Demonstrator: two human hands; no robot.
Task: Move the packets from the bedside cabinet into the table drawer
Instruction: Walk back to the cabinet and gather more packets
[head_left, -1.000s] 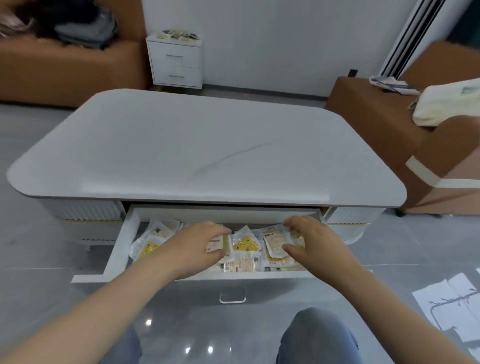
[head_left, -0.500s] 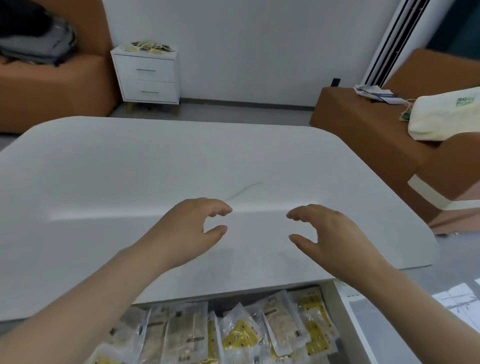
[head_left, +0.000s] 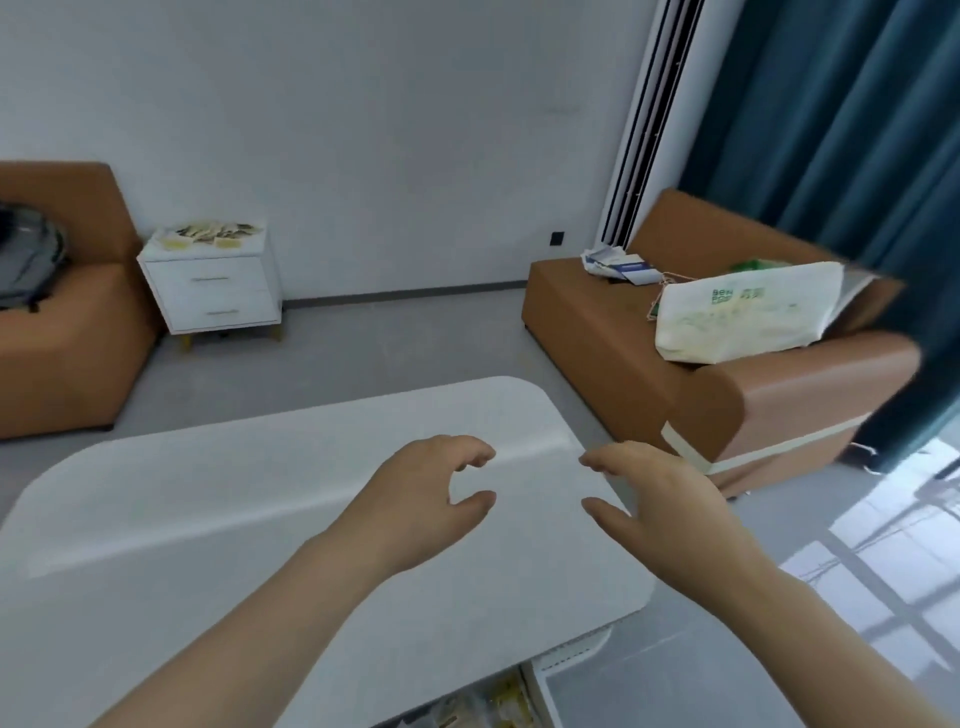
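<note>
Two empty grips hover over the white surface (head_left: 208, 509) at lower centre: the left grip (head_left: 415, 499) and the right grip (head_left: 670, 509) each hold nothing, thumb and loosely curled fingers spread wide. Several packets (head_left: 208, 234) lie on top of the bedside cabinet (head_left: 213, 296) at the upper left of the frame. Blurred drawer packets (head_left: 483, 706) show in the open drawer (head_left: 540, 691) at the bottom edge, under the surface's near rim.

Counter (head_left: 260, 519): open flat top, free passage across.
Floor (head_left: 395, 338): open strip leading to bedside cabinet (head_left: 213, 296).
Flanks: left sofa (head_left: 62, 364) and right sofa (head_left: 649, 374) hem that strip.
</note>
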